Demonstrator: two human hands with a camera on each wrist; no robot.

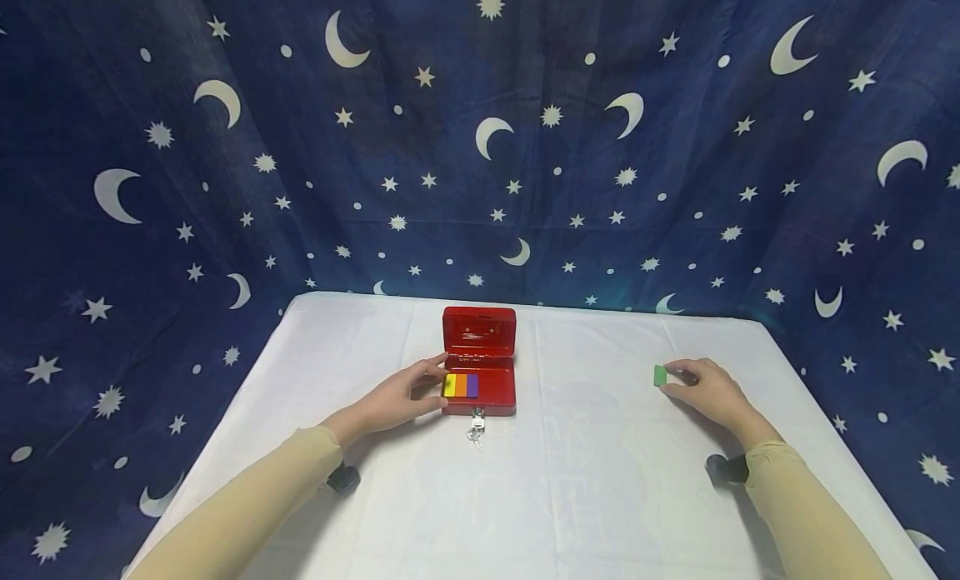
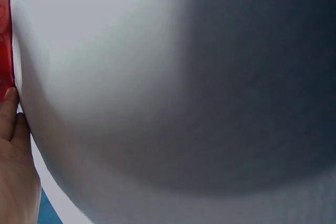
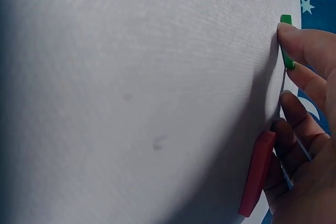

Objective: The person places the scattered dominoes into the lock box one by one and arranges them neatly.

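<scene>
- Head view: the right hand (image 1: 708,388) grips a green block (image 1: 659,376) between the thumb and the index finger; the block is at the tips of this grip, on the side toward the other hand. Whether it touches the cloth, I cannot tell.
- Right wrist view: just beside the lower fingers of this same grip there is a red block (image 3: 257,174); whether these fingers also hold it, I cannot tell.
- The left hand (image 1: 397,397) has its fingers relaxed and spread, and it touches the left side of a red box (image 1: 495,411), with the thumb near the front corner.
- This box is well apart from the right grip, to its left. Its lid (image 1: 480,317) stands raised at the back.
- Inside the box, next to the left fingertips, are a yellow block (image 1: 449,386), an orange block (image 1: 461,386) and a purple block (image 1: 472,386), side by side in this order from the left hand.
- To the right of the left thumb, at the box front, is a padlock (image 1: 477,423) with keys (image 1: 475,437).
- Under both hands spreads a white cloth (image 1: 585,480).
</scene>
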